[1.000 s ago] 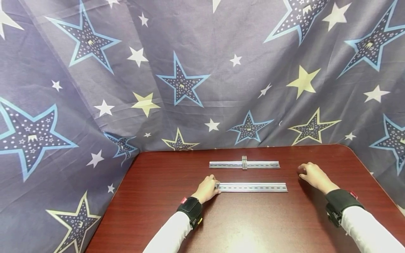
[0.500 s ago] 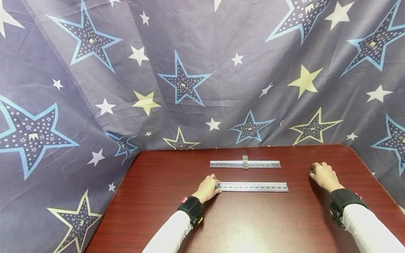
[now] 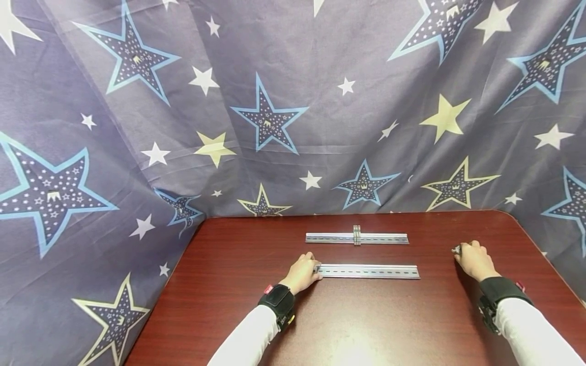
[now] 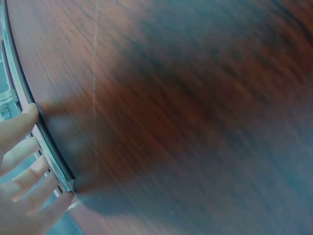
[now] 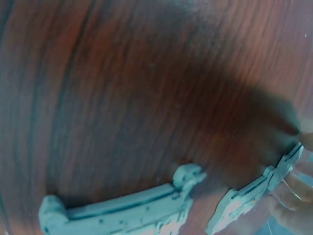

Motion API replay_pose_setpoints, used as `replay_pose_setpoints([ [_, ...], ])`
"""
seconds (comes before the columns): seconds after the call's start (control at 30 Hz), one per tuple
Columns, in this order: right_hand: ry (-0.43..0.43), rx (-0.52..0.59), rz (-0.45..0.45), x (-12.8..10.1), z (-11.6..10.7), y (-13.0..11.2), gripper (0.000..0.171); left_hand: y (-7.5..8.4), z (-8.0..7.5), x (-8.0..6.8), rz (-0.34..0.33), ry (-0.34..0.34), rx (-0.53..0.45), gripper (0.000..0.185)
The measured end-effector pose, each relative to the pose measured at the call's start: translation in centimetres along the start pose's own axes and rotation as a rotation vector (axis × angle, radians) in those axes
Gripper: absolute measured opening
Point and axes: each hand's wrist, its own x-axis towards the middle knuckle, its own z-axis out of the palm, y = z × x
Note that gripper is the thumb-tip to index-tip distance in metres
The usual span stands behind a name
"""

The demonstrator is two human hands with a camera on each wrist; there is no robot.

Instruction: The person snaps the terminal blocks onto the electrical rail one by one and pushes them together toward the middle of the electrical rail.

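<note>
My left hand [image 3: 301, 273] holds the left end of a slotted metal DIN rail [image 3: 371, 271] lying flat on the table. In the left wrist view, the fingers [image 4: 29, 171] lie along the rail's edge near its end. At the right, my right hand [image 3: 476, 260] is low over the tabletop with a small grey plastic piece [image 3: 456, 249] at its fingertips. The right wrist view shows a long grey moulded piece [image 5: 122, 213], like a terminal block, and another slim grey piece [image 5: 239, 203] reaching to the fingers, which pinch its far end.
Behind the first rail lies a second DIN rail [image 3: 382, 238], parallel to it, with thin clipped pieces [image 3: 356, 235] near its middle. The dark red wooden table [image 3: 220, 284] meets a star-patterned cloth [image 3: 284, 51] at the back and sides.
My right hand has moved rightward, and a grey piece now shows at its fingertips. My left hand stays on the rail's end.
</note>
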Motion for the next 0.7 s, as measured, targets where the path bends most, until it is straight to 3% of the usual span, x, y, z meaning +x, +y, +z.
replay_pose_setpoints([
  [0.37,0.029,-0.002,-0.021,0.1,-0.1,-0.2,0.021,0.1,-0.1,-0.1,-0.004,0.002,-0.013,0.028],
  [0.53,0.072,0.025,-0.032,1.1,1.0,1.4,0.023,0.1,0.0,-0.1,-0.008,0.003,-0.008,0.028],
  [0.7,0.127,0.056,-0.040,2.2,2.4,3.4,0.035,0.0,0.0,-0.1,-0.008,0.003,-0.002,0.028],
])
